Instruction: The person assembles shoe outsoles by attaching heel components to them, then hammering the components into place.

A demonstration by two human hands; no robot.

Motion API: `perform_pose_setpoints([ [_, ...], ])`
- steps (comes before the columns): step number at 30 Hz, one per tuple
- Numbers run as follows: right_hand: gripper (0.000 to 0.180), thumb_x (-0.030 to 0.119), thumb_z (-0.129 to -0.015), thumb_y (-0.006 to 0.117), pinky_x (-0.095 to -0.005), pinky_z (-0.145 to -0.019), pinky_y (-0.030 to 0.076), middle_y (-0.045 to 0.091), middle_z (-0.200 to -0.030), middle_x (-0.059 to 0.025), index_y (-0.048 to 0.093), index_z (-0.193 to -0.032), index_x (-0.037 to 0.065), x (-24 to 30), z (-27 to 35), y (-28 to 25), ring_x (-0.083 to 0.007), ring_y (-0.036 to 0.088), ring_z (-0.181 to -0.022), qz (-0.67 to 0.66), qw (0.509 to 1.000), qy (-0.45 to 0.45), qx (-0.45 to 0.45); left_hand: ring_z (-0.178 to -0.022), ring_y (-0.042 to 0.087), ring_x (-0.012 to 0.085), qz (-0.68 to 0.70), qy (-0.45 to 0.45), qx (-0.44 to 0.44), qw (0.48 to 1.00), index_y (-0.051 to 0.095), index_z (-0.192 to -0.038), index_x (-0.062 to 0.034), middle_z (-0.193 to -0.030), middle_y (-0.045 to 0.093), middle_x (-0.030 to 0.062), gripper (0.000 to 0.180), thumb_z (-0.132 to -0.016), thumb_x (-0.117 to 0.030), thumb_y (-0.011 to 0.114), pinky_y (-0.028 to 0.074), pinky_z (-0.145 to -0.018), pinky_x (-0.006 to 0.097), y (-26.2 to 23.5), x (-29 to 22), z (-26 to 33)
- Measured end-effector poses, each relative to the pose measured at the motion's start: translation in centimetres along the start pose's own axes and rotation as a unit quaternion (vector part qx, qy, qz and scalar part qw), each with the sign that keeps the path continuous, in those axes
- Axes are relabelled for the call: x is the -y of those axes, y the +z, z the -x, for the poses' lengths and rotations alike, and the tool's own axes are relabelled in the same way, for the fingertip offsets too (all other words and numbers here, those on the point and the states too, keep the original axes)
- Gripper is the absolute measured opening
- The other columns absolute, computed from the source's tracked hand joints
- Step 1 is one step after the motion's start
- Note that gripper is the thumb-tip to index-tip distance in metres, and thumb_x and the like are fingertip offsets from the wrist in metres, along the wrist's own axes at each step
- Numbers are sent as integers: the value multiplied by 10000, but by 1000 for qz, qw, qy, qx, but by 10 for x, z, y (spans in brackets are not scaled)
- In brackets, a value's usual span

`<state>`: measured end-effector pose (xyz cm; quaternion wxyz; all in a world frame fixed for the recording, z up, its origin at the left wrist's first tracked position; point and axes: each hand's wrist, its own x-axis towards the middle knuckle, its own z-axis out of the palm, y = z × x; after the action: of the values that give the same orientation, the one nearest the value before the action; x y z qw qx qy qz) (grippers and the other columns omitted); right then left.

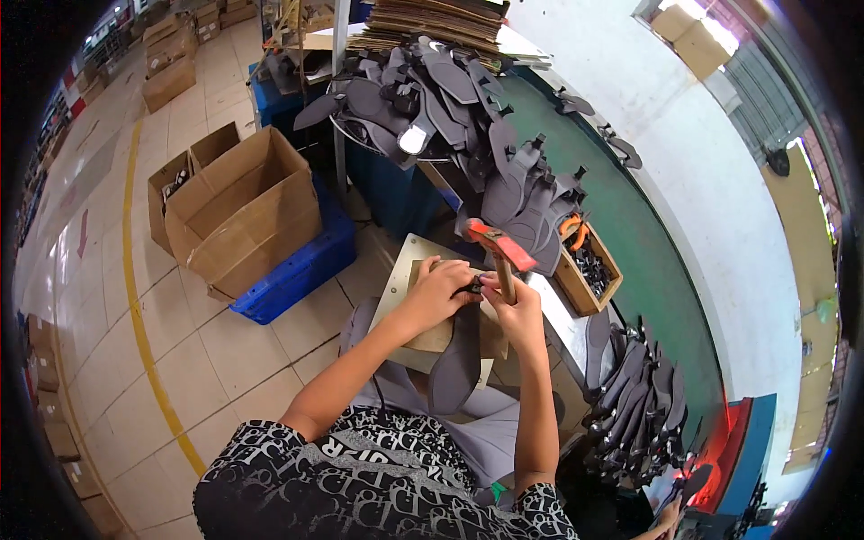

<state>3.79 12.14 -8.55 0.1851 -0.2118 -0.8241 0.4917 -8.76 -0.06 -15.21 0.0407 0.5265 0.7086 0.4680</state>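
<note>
Hammer [500, 247] is standing upright in the right hand [519, 315], red head on top, and we can see that hand curled round the wooden handle while its fingertips pinch a small dark fitting [474, 284]. The left hand [438, 292] grips the far end of a dark grey sole [456, 362], though we can't tell exactly where every finger sits. That sole lies over a tan block [430, 340] on a pale plate [408, 249], rounded end sticking out toward the lap.

Writing-wise, we've got a black shirt [351, 481] covered in pale fancy lettering, plus a bolder printed line across it. Labels on the cartons [61, 441] at the left edge are too tiny for us to read.

Ahead, we spot a big heap of similar soles [432, 94], with a couple lying on the green bench [630, 225]. A wooden tray [609, 292] beside them holds little black parts [590, 272] and something orange-handled [576, 231]. Someone else's hand [666, 520] pokes in lower right.
</note>
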Motion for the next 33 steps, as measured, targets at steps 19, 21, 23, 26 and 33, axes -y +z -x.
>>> perform_pose_setpoints([
  [19,179,-50,-803,651,-312,-762,498,681,-1006,-145,648,-982,-52,-3,6,-6,-229,668,-849,-6,999,-48,-19,-1196,540,208,8,5,11,1000,675,-1075,-113,-1176,647,85,293,-825,-259,722,276,-1038,424,0,4,-3],
  [21,178,-46,-799,655,-317,-755,499,681,-1001,-139,652,-977,-44,5,4,-9,-243,672,-836,0,998,-66,-3,-1159,555,221,35,0,20,999,669,-1052,-105,-1146,654,89,284,-820,-256,731,302,-1015,413,-3,3,-7],
  [23,174,-39,-788,657,-321,-741,497,679,-1014,-126,652,-961,-34,15,1,-12,-290,663,-817,95,988,-118,20,-1122,571,234,64,-3,31,997,664,-1029,-96,-1116,661,94,277,-814,-253,740,329,-991,401,-5,3,-10],
  [26,172,-28,-784,656,-323,-742,496,673,-1029,-121,650,-956,-26,20,2,-11,-320,646,-822,143,983,-110,17,-1038,592,271,79,-17,46,996,640,-1002,-75,-1038,671,103,289,-790,-230,759,389,-931,398,-7,3,-12],
  [33,163,11,-816,667,-346,-730,498,667,-988,-117,663,-979,-5,17,2,-14,-298,646,-803,102,989,-101,24,-924,622,219,91,16,10,996,673,-1034,-71,-953,681,82,290,-789,-217,726,353,-973,411,-7,2,-11],
])
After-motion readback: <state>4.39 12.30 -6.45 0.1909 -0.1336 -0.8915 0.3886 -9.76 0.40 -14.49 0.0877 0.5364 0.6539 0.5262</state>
